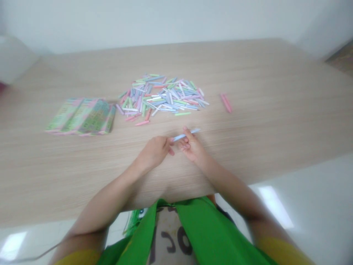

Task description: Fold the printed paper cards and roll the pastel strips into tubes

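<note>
A slim light blue pencil [179, 137] with a pointed tip is held slantwise just above the table, its tip toward the upper right. My left hand [157, 149] pinches its lower left end between thumb and fingers. Closer to the tip, my right hand [191, 145] grips the same pencil with thumb and forefinger, the other fingers curled below. Beyond my hands spreads a loose pile of short pastel pencils [168, 96] in blue, green, purple, pink and white. Two pink pencils [226, 103] lie side by side, apart from the pile on the right. Blur hides fine detail.
Several flat green-and-pink printed packs [79, 117] lie in a row left of the pile. The wooden table [275, 110] reaches back to a pale wall [176, 22]. A white object [15, 59] stands at the far left. The table's front edge is close to my body.
</note>
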`<state>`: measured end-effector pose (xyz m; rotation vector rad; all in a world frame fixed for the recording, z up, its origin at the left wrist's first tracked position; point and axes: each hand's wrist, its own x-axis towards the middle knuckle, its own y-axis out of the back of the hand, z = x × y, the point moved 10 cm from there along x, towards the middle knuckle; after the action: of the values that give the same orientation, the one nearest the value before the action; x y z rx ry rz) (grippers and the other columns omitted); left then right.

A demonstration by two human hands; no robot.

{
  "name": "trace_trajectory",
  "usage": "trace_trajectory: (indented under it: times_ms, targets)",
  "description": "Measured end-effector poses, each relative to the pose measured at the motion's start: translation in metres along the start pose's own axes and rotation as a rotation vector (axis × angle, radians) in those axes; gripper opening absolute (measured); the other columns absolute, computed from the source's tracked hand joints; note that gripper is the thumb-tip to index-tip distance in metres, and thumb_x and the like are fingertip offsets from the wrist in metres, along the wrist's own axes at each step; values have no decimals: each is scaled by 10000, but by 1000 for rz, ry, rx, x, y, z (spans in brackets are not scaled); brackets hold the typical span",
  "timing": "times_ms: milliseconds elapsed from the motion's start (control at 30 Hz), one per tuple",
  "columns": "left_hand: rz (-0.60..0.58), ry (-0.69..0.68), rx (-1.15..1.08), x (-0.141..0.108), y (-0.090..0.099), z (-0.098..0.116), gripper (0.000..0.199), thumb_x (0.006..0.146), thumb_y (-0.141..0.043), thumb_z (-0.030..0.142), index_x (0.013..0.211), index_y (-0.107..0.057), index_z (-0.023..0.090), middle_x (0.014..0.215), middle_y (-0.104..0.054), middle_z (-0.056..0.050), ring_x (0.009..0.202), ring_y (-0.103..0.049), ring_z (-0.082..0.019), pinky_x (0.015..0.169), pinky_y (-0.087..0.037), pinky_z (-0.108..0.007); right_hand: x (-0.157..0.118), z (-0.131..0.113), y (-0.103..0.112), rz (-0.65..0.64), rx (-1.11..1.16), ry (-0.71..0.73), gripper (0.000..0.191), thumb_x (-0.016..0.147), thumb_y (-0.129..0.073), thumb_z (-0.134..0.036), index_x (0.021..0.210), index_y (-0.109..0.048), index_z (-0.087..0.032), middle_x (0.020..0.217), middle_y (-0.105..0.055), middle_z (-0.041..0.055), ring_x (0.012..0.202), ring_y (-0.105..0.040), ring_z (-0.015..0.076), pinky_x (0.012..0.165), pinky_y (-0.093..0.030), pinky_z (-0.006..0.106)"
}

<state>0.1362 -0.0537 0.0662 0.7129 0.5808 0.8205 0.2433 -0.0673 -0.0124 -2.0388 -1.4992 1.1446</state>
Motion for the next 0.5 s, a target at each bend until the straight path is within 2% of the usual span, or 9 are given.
trace_trajectory:
  times_ms: [133, 233, 367, 500]
  targets:
    - [48, -7, -4, 6, 3, -1, 360, 917, -499, 352, 740, -763, 183, 671, -721, -37, 600, -612, -177, 631, -436, -284, 4, 0, 4, 26, 9, 46, 464, 715, -838, -414, 629, -424, -224, 464, -422, -121, 381, -295, 31, 399, -276, 214]
    - [186, 44, 77, 8, 10, -5, 249, 873, -569, 310, 783, -767, 189, 735, -730, -53, 683, -640, -200, 679, -450, -296, 9, 0, 7, 30, 30, 51, 413, 711, -839, -395, 663, -470, -216, 483, -442, -122, 395, -318, 28, 408, -282, 196]
    - [340, 31, 199, 11, 7, -7, 200, 866, -567, 256, 939, -737, 181, 895, -737, -91, 831, -667, -234, 753, -477, -315, 11, 1, 8, 15, 37, 51, 294, 731, -825, -340, 725, -565, -202, 507, -458, -123, 405, -349, 26, 423, -297, 186]
    - [380, -56, 261, 14, -4, -6, 211, 895, -546, 252, 1016, -698, 172, 948, -714, -107, 857, -666, -228, 772, -490, -307, 11, 2, 5, -30, 45, 54, 193, 795, -775, -320, 760, -634, -194, 526, -480, -106, 421, -354, 32, 429, -297, 189]
